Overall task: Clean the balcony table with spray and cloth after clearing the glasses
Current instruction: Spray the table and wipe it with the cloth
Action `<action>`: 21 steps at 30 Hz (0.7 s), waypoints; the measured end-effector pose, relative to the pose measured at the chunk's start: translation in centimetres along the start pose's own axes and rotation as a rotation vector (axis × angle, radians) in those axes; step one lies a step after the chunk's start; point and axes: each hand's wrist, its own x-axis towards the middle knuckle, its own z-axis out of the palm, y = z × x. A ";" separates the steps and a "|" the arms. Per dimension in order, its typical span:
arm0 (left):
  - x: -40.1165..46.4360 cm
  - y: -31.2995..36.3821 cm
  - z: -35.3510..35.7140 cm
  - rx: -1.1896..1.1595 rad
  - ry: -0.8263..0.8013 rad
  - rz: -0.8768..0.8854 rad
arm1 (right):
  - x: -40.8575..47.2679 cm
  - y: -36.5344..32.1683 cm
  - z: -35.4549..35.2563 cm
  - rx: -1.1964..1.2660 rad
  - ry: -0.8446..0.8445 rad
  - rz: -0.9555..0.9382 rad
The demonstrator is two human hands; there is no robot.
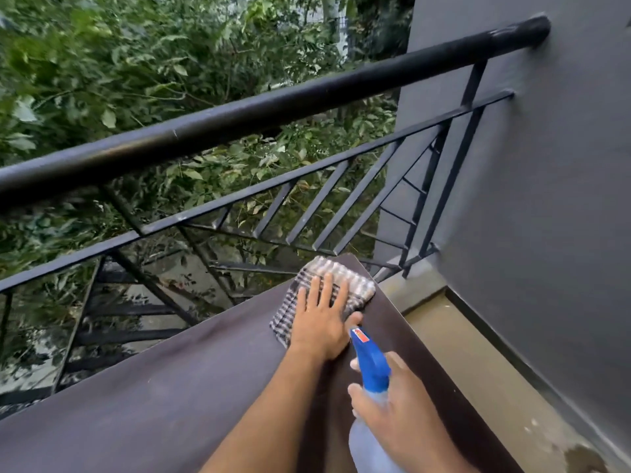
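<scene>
A dark brown balcony table (177, 397) fills the lower half of the head view. A checked cloth (355, 281) lies at its far right corner. My left hand (322, 315) presses flat on the cloth with fingers spread. My right hand (403, 414) grips a clear spray bottle (368, 442) with a blue trigger head (370, 360), held above the table's right side, nozzle pointing toward the cloth. No glasses are in view.
A black metal railing (259, 110) with slanted bars runs along the table's far side, with green foliage beyond. A grey wall (546, 199) stands at the right. A strip of beige floor (478, 377) lies between table and wall.
</scene>
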 end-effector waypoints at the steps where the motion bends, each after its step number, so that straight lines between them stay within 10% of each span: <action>1: 0.9 0.0 -0.4 0.014 -0.016 0.047 | 0.1 0.0 0.0 0.001 0.015 -0.010; 9: -8.1 -3.9 1.7 0.130 -0.031 0.584 | -0.7 0.0 -0.8 0.070 0.067 -0.021; 21: 1.9 0.1 0.2 -0.086 0.011 -0.129 | -0.1 1.7 -0.5 0.082 0.054 -0.004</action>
